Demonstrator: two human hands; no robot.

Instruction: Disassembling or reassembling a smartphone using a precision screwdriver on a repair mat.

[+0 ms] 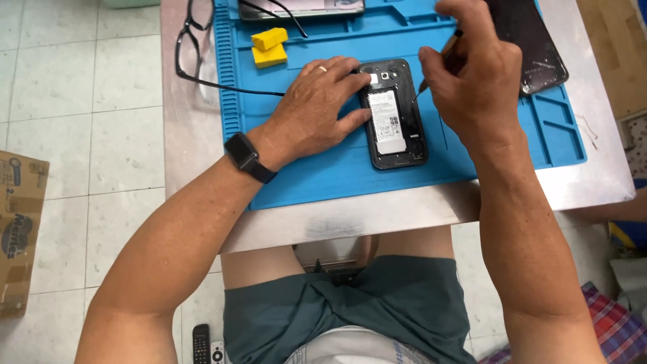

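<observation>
resting on a steel counter (593, 182), blue mat (323, 168) fills upper centre. opened phone (393, 114) lies mid-mat w/ back off. left hand (317, 111) flat, fingers pressing phone's left edge. right hand (475, 74), grip closed on thin tool (441, 57), tip at phone's top-right. yellow blocks (269, 47) upper left.

Screwdriver (450, 50) mostly hidden in right hand (475, 74) — tip too small, perhaps touching phone (392, 113); glasses (192, 40) cut off.

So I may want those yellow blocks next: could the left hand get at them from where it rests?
Probably yes. The left hand lies flat, steadying the opened phone, and the yellow blocks sit just beyond it on the blue mat, nothing between; only the glasses lie nearby.
</observation>
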